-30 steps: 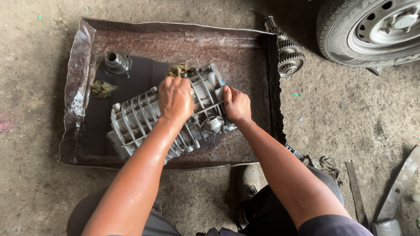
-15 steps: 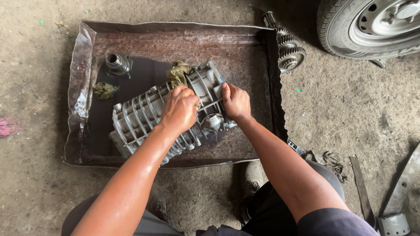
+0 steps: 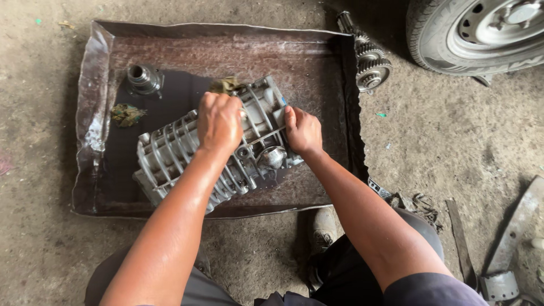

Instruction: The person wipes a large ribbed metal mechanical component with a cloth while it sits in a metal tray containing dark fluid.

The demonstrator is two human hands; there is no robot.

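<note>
A ribbed grey metal gearbox housing [image 3: 170,156] lies on its side in a rusty sheet-metal tray [image 3: 317,187] holding dark liquid. My left hand [image 3: 220,122] presses down on the top of the housing with fingers curled; a dirty rag [image 3: 226,85] shows just beyond it. Whether the hand grips the rag is hidden. My right hand [image 3: 303,131] grips the housing's wide flanged end at its right side.
A small round metal part [image 3: 143,78] and a crumpled scrap [image 3: 126,114] sit in the tray's left part. A gear shaft [image 3: 367,59] leans at the tray's right rim. A vehicle wheel [image 3: 481,31] stands top right. Metal strips [image 3: 513,232] lie lower right on the dirt floor.
My left hand has slid along the top of the housing, first toward me, then back toward the flanged end. The right hand stays on the flanged end. The camera view shifted slightly.
</note>
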